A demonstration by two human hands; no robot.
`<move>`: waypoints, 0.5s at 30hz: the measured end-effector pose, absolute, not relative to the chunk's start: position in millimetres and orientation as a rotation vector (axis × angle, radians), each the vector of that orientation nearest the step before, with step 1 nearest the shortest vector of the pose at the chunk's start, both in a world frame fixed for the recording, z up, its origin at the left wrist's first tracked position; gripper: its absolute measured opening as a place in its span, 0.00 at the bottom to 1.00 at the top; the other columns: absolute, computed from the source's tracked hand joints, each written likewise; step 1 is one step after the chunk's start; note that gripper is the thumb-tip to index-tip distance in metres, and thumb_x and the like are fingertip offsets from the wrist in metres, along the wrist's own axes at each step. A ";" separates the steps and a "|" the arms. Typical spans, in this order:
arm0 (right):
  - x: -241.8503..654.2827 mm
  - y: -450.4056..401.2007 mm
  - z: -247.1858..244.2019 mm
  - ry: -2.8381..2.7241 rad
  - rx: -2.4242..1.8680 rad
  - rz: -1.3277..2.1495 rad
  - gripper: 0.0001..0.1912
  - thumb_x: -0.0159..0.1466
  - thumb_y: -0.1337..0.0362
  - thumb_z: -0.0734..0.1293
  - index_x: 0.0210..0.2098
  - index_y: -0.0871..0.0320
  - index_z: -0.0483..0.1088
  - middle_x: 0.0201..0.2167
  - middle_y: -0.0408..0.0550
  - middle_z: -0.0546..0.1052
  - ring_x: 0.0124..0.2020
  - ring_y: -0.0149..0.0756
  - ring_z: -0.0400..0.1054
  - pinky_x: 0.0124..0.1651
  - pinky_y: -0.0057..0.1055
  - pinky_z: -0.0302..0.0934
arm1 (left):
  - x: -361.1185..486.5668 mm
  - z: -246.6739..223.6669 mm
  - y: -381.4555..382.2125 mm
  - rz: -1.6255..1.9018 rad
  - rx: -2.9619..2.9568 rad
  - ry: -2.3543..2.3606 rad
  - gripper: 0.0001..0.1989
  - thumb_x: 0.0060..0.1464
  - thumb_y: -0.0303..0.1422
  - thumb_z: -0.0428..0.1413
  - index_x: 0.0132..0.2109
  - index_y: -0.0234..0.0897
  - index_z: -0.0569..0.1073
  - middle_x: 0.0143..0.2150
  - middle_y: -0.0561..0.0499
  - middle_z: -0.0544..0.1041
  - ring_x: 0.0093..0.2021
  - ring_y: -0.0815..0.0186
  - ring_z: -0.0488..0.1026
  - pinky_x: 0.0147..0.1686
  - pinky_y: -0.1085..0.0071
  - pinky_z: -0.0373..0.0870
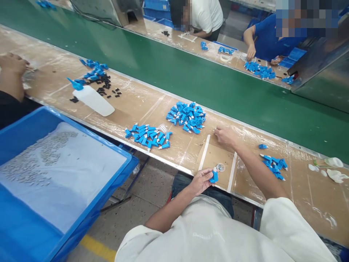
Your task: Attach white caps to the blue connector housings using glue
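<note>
In my left hand (201,181), near the table's front edge, the fingers are closed on a small blue plastic part (214,177) with a white tip pointing up. Just beyond it sits a small round clear dish (220,167) with something dark in it, too small to name. My right hand (225,137) is farther forward over the cardboard, its fingers pinched together; what they hold, if anything, is hidden. To its left is a heap of blue parts (187,115) with white tips. A second heap of blue parts (148,135) lies nearer the front edge.
Several blue parts (274,165) lie right of my forearm. A white squeeze bottle (94,100) lies on its side near black pieces (105,85). A green conveyor belt (152,76) runs behind the table. A large blue tray (128,157) stands front left. Other people work nearby.
</note>
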State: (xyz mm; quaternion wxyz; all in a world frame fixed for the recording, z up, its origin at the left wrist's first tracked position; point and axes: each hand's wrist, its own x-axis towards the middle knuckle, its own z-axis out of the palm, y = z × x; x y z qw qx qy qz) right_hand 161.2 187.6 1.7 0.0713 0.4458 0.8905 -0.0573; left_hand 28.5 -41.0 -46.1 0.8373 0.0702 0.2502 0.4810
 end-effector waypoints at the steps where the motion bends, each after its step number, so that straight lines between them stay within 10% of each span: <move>1: 157.6 187.9 3.9 2.672 1.353 -0.193 0.14 0.66 0.68 0.61 0.41 0.65 0.79 0.44 0.67 0.79 0.40 0.51 0.74 0.41 0.39 0.62 | 28.8 -46.0 -41.3 1.017 0.153 0.533 0.28 0.36 0.43 0.77 0.41 0.29 0.81 0.30 0.46 0.77 0.28 0.69 0.71 0.26 0.73 0.65; 7: 160.4 163.2 25.5 2.762 1.515 -0.448 0.12 0.67 0.68 0.59 0.40 0.63 0.74 0.40 0.59 0.81 0.38 0.43 0.76 0.43 0.36 0.69 | 23.5 -37.0 -39.0 1.095 0.154 0.604 0.28 0.35 0.44 0.77 0.40 0.30 0.81 0.31 0.48 0.77 0.28 0.71 0.70 0.25 0.74 0.63; 15: 171.2 51.8 62.4 2.291 1.683 -2.726 0.18 0.55 0.51 0.78 0.30 0.58 0.75 0.25 0.45 0.79 0.22 0.30 0.73 0.24 0.25 0.68 | 1.2 17.9 -15.4 1.230 0.286 0.622 0.26 0.40 0.45 0.74 0.41 0.32 0.79 0.31 0.50 0.76 0.27 0.72 0.69 0.26 0.74 0.64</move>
